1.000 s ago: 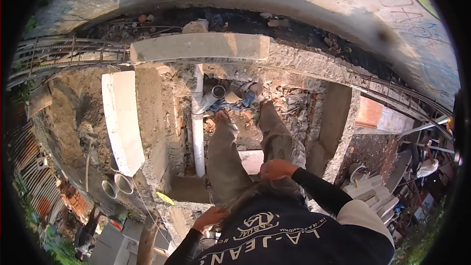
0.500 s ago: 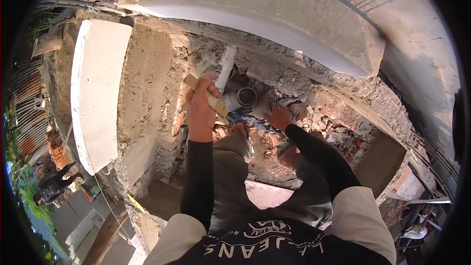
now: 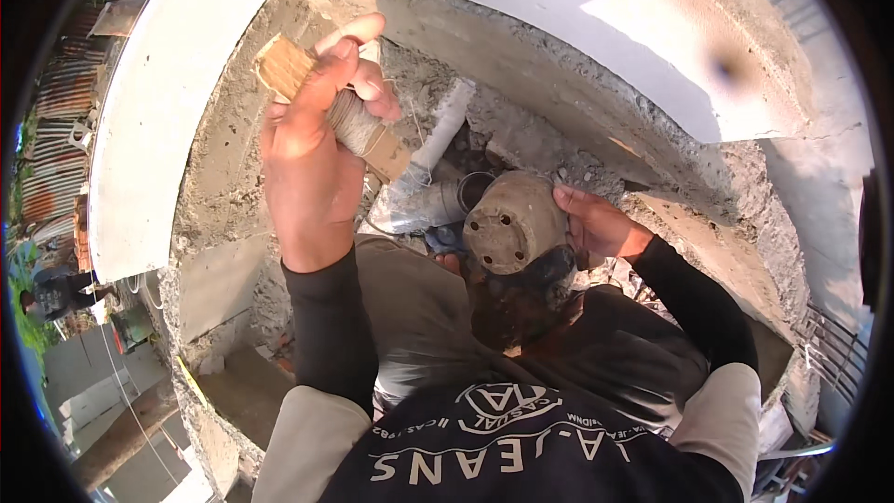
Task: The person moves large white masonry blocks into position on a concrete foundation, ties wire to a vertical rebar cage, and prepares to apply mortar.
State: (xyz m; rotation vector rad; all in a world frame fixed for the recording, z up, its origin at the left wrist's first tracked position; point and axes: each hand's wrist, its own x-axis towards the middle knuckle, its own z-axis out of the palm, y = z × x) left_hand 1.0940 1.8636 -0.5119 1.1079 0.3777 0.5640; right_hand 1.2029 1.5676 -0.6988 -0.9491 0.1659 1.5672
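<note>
My left hand [image 3: 312, 158] is raised and closed around a wooden string winder [image 3: 284, 67], with pale string [image 3: 352, 121] wound about its middle. A thin strand hangs from it toward the pipes. My right hand [image 3: 601, 224] grips the side of a dusty grey round block [image 3: 512, 224] with several holes in its flat end. The block is tilted, that end turned toward me; its underside is dark. Beside it, a grey pipe [image 3: 430, 205] has its round mouth partly covered by the block. A whitish pipe [image 3: 447, 121] slopes up behind the grey one.
Rough concrete walls [image 3: 559, 65] enclose the pit around me, with rubble along the bottom. A white panel [image 3: 177, 112] stands on the left. Rebar ends [image 3: 833, 349] stick out at the right. Another person [image 3: 60, 298] is at the far left.
My right hand has brought the grey block up from the rubble beside the pipe toward me. My left hand has risen with the string winder. The view has shifted.
</note>
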